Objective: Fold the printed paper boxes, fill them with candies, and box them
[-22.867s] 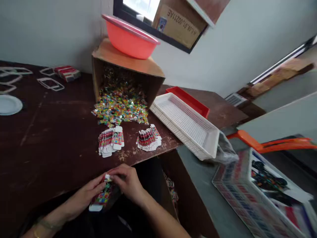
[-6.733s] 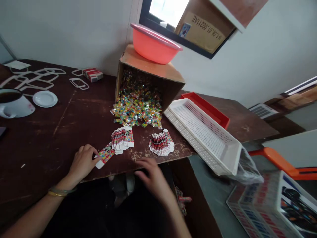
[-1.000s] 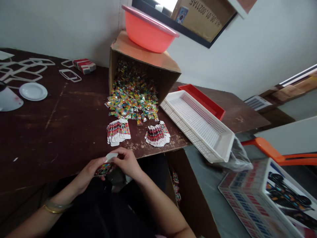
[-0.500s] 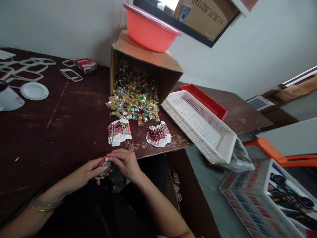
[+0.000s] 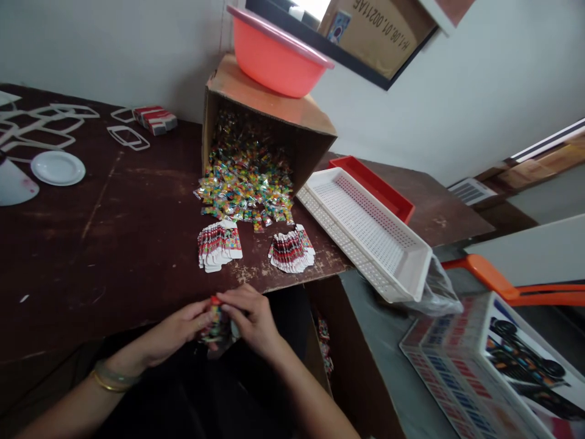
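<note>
Between my hands, just off the table's front edge, is a small colourful printed carton (image 5: 214,318) with a red top end, somewhat blurred. My left hand (image 5: 176,332) wraps round its side, fingers closed. At the red end, my right hand (image 5: 252,317) has its thumb and fingers pinched on the carton. Two fanned stacks of folded cartons, a left one (image 5: 219,246) and a right one (image 5: 292,250), lie on the table beyond the hands. Behind them, small clear packets of colourful candy (image 5: 249,194) spill from a cardboard box (image 5: 269,100) lying on its side.
A pink basin (image 5: 278,58) sits on the cardboard box. To the right, a white perforated tray (image 5: 365,231) overlaps a red tray (image 5: 377,186). Below the table edge stands an open box (image 5: 361,360) with colourful packs inside. A white plate (image 5: 58,168) lies far left.
Both hands have shifted right and slightly toward my body, carrying the small carton, which now stands more upright. My view has tilted a little; the table items stay put.
</note>
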### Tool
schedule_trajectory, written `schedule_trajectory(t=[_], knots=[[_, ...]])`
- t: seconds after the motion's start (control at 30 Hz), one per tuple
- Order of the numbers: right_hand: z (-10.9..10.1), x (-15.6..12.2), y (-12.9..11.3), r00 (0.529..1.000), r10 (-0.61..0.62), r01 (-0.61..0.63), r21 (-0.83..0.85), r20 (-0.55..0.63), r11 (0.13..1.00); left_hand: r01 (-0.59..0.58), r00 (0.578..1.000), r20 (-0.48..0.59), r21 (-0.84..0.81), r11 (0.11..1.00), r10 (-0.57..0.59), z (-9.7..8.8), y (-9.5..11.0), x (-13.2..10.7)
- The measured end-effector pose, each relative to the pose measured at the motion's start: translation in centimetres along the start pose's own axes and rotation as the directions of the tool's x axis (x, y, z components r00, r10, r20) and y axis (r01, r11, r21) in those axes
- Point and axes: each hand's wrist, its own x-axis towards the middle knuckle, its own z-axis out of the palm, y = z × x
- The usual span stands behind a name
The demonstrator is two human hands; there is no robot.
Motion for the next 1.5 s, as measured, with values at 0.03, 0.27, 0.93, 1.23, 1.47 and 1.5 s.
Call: schedule_trajectory(t=[0.03, 0.27, 0.93, 1.23, 1.47, 1.5], knots=[[-1.9, -0.8, -0.5, 0.998, 0.062, -0.062, 0.005, -0.024, 0.998, -0.018, 1.0, 0.022, 0.026, 0.999, 0.018, 0.5, 0.1, 0.3], [-18.5, -8.5, -1.6, 0.855, 0.5, -0.507, -0.418, -0.135, 0.754, -0.075, 0.97, -0.208, 0.221, 0.972, 0.123, -2.0, 1.3, 1.7], [-2.5, 3.9, 6.2, 0.994, -0.066, 0.098, -0.434, 0.089, 0.896, -0.046, 0.994, -0.105, -0.22, 0.974, 0.023, -2.6, 0.4, 3.0], [2.8, -1.9, 0.3, 0.973, -0.021, -0.034, -0.234, -0.229, 0.972, -0.067, 0.953, -0.288, 0.089, 0.994, 0.09, 0.3, -2.5, 3.8], [0.5, -1.0, 1.2, 0.984, 0.142, -0.141, -0.017, 0.106, 0.99, -0.098, 0.963, -0.235, 0.143, 0.985, 0.13, 0.4, -6.2, 3.8], [0.1, -1.0, 1.4, 0.975, 0.13, -0.134, 0.012, 0.182, 0.991, -0.096, 0.976, -0.18, 0.162, 0.982, 0.125, 0.4, -6.1, 3.4]])
